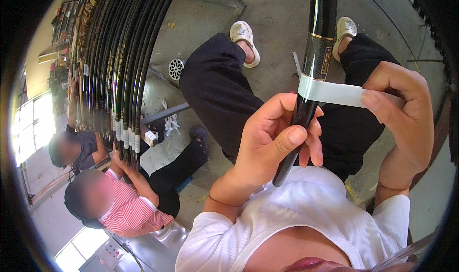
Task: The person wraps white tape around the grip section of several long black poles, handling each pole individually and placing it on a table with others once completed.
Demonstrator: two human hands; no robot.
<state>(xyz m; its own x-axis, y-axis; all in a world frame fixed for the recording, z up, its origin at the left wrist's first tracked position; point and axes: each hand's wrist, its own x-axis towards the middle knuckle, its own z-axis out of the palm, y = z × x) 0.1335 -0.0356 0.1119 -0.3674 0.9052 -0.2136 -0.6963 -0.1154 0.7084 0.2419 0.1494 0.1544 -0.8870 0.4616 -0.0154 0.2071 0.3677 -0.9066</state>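
Note:
A glossy black fishing rod [322, 21] with thin gold rings and a patterned band runs down from the top edge, its lower end just above my lap. Fingers and thumb of my left hand [270, 140] are wrapped round it near that end. Just above that grip, a strip of whitish tape [340, 93] goes round the rod and stretches off to the right. My right hand [406, 102] pinches the strip's far part between thumb and fingers, pulled out flat and apart from the rod. What lies behind the rod is hidden.
At the left, several black rods [126, 56] stand in a row with white bands low down. Two co-workers, one in a striped shirt [136, 205] and one in a dark shirt [87, 150], are beside them. A round openwork disc [176, 69] and metal bar [165, 113] are near my leg.

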